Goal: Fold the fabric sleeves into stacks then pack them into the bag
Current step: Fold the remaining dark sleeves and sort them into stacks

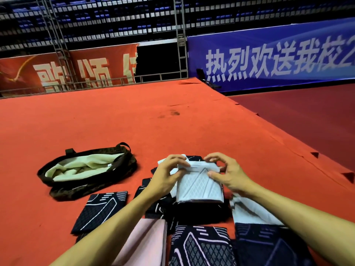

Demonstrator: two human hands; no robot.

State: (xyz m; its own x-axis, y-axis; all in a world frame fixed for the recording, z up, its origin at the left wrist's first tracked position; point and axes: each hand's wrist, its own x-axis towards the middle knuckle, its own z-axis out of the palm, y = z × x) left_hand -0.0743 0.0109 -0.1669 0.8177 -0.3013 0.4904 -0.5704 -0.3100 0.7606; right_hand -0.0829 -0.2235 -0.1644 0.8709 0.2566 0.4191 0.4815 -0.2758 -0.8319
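A folded white patterned sleeve (198, 184) lies on a pile of black sleeves (192, 210) on the red carpet. My left hand (167, 173) pinches its upper left edge. My right hand (228, 171) pinches its upper right edge with thumb and fingers. The dark bag (57, 181) with a pale green lining lies open to the left. A folded black sleeve with white lines (101, 210) lies just in front of the bag.
Close to me lie a pink sleeve (148, 242), two more black patterned sleeves (201, 246) and a loose white sleeve (249, 210). The red stage carpet (134, 120) drops off along an edge on the right. Banners and metal scaffolding stand behind.
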